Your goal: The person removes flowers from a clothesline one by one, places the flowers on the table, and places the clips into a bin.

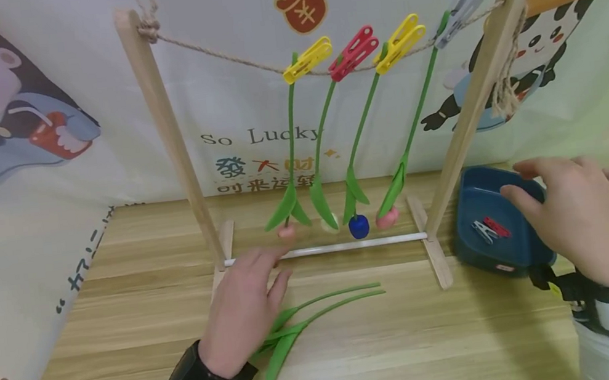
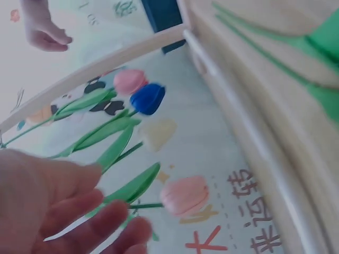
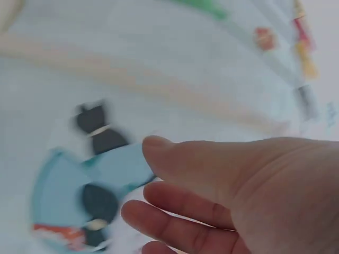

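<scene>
My left hand [image 1: 242,311], empty with fingers loosely bent, hovers near the white bar [image 1: 355,245] of a wooden rack. Right beneath it lie artificial tulips [image 1: 318,318], their green stems pointing right and their heads hidden. Over the blue bin [image 1: 495,182] at the right, my right hand [image 1: 577,217] is held with thumb and fingers apart and nothing between them. Several tulips hang head down from a rope [image 1: 223,55], among them a blue tulip [image 1: 359,226] and a pink tulip [image 2: 185,196]. Clothespins grip their stems: a red clothespin [image 1: 353,53], yellow clothespins [image 1: 307,59] and a pale grey clothespin [image 1: 461,15].
Inside the bin lie a red clothespin [image 1: 496,227] and a whitish clothespin [image 1: 485,232]. The rack's wooden posts [image 1: 169,123] stand on flat feet [image 1: 432,251]. Behind them rises a printed backdrop [image 1: 241,11]. Wood-grain surface [image 1: 442,336] extends in front.
</scene>
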The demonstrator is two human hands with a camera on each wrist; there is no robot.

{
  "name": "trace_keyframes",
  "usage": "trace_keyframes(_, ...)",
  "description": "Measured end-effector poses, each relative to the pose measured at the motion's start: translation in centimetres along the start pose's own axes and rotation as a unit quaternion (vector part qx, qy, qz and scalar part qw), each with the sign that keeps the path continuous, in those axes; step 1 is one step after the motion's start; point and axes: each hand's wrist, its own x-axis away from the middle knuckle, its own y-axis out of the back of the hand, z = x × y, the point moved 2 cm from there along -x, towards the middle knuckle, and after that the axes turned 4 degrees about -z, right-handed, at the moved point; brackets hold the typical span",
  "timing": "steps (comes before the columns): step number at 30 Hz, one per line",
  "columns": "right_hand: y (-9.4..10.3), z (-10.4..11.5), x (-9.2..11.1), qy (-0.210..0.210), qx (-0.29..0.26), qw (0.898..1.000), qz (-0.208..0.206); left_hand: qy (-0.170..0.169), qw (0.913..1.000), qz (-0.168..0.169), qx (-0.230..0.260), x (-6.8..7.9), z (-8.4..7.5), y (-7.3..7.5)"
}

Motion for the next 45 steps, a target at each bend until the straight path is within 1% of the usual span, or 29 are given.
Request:
trace_keyframes(3,2.0,2.6,-0.1,0.037,-0.007,0.999,-0.039,-0.011,0.9977,-0.058,0.032,-1.0,0.2,0.6)
trace_keyframes(5,3.1,4.2,-0.2,0.070,-0.014,0.995,-0.071,-0.011,0.9953,-0.084,0.046,-1.6,0.3,0.9)
trace_keyframes(8,4.5,6.5,-0.3,0.120,-0.029,0.986,-0.110,-0.002,0.9913,-0.118,0.057,-2.5,0.3,1.3)
trace_keyframes(10,5.4,7.9,-0.6,0.154,-0.038,0.979,-0.129,0.005,0.9878,-0.137,0.074,-3.2,0.3,1.5)
trace_keyframes(15,7.2,10.9,-1.9,0.235,-0.048,0.958,-0.159,0.017,0.9792,-0.165,0.116,-4.9,0.3,1.9)
trace_keyframes(18,8.1,12.5,-3.0,0.277,-0.049,0.943,-0.177,0.019,0.9763,-0.174,0.127,-6.0,0.1,2.0)
trace_keyframes(22,9.0,14.8,-5.2,0.333,-0.045,0.922,-0.194,0.023,0.9718,-0.186,0.143,-7.5,-0.1,1.9)
trace_keyframes(24,9.3,16.0,-6.4,0.349,-0.045,0.917,-0.187,0.028,0.9697,-0.190,0.151,-8.2,-0.1,1.8)
trace_keyframes(25,9.4,16.6,-7.1,0.352,-0.046,0.917,-0.180,0.030,0.9680,-0.192,0.159,-8.6,-0.1,1.8)
trace_keyframes(26,9.4,17.2,-7.7,0.351,-0.047,0.920,-0.168,0.033,0.9663,-0.194,0.166,-8.9,-0.1,1.7)
trace_keyframes(30,9.2,19.4,-9.9,0.337,-0.034,0.935,-0.106,0.037,0.9589,-0.192,0.206,-10.3,-0.3,1.2)
trace_keyframes(32,8.9,20.3,-10.7,0.325,-0.023,0.943,-0.069,0.036,0.9551,-0.188,0.226,-10.9,-0.4,0.9)
trace_keyframes(36,8.0,21.7,-11.9,0.310,-0.003,0.951,-0.010,0.037,0.9481,-0.185,0.256,-11.8,-0.6,0.5)
trace_keyframes(39,7.5,22.1,-12.3,0.310,-0.001,0.951,0.007,0.041,0.9475,-0.182,0.259,-12.1,-0.7,0.3)
trace_keyframes(43,7.2,22.3,-12.4,0.315,-0.003,0.949,0.004,0.044,0.9508,-0.182,0.247,-12.2,-0.8,0.3)
trace_keyframes(45,7.1,22.3,-12.4,0.317,-0.001,0.948,0.000,0.045,0.9506,-0.184,0.246,-12.2,-0.7,0.4)
